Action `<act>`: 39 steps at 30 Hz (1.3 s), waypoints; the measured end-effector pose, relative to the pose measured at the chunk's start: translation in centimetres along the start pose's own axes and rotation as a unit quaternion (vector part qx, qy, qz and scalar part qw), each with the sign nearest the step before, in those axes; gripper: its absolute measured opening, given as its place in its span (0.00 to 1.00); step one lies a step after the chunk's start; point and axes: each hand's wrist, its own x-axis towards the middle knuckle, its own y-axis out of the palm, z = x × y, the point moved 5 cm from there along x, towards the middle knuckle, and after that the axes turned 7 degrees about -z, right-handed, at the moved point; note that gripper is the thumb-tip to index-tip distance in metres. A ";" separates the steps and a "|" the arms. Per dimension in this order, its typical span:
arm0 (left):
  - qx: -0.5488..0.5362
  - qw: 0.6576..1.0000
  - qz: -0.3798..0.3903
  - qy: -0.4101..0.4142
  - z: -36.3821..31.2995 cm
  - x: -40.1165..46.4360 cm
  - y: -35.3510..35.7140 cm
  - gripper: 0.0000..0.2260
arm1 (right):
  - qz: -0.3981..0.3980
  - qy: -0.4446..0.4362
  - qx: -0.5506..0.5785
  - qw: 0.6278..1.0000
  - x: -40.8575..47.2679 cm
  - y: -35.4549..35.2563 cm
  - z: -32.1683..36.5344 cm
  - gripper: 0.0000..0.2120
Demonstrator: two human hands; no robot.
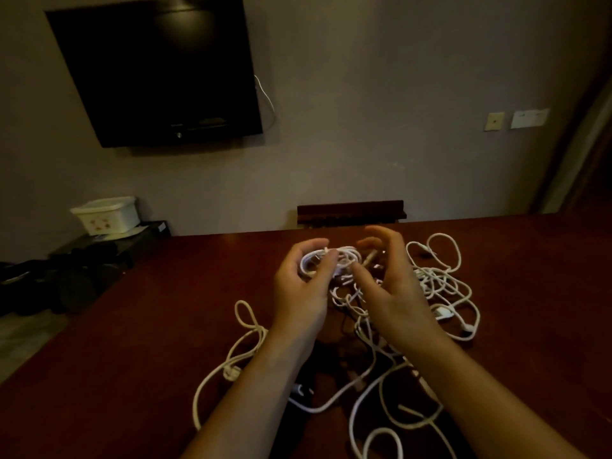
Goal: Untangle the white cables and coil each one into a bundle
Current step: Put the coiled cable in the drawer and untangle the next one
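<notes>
Head view: left hand [303, 286] grips one coiled bundle [331, 260]; right hand [394, 293] spread; cable tangle [440, 286] uncountable.

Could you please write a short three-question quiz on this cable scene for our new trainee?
1. True or false: the left hand holds a small coil of white cable above the table.
2. What mostly lies on the table under and beside the hands? A) loose tangled cables B) neat finished bundles C) folded towels
3. What hangs on the wall at upper left, behind the table?

Key
1. True; its fingers curl round the coil, and the right hand is at the coil's right side.
2. A
3. A dark TV.
</notes>
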 end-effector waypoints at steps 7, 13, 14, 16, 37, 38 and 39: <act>-0.009 1.000 -0.020 0.000 -0.2 0.0 -0.3 0.06 | -0.096 0.009 0.034 0.995 0.2 -0.9 0.1 0.19; -0.069 0.997 0.005 -0.042 -0.2 0.2 0.0 0.12 | -0.062 0.032 0.055 0.996 0.4 -0.8 0.0 0.15; -0.070 0.997 0.005 -0.041 -0.2 0.2 -0.1 0.13 | -0.059 0.038 0.060 0.996 0.5 -0.8 0.0 0.15; -0.069 0.997 0.007 -0.029 -0.4 0.3 -0.1 0.13 | -0.054 0.052 0.071 0.995 0.5 -0.6 -0.1 0.15; -0.099 0.989 0.077 -0.081 -0.5 0.3 0.3 0.06 | 0.019 0.177 0.216 0.960 0.8 -0.6 -0.4 0.18; -0.081 0.992 0.065 -0.074 -0.3 0.4 0.2 0.07 | 0.020 0.155 0.186 0.970 0.8 -0.6 -0.4 0.19; -0.048 0.996 0.054 -0.056 -0.1 0.6 0.1 0.08 | 0.027 0.130 0.154 0.979 0.8 -0.4 -0.4 0.21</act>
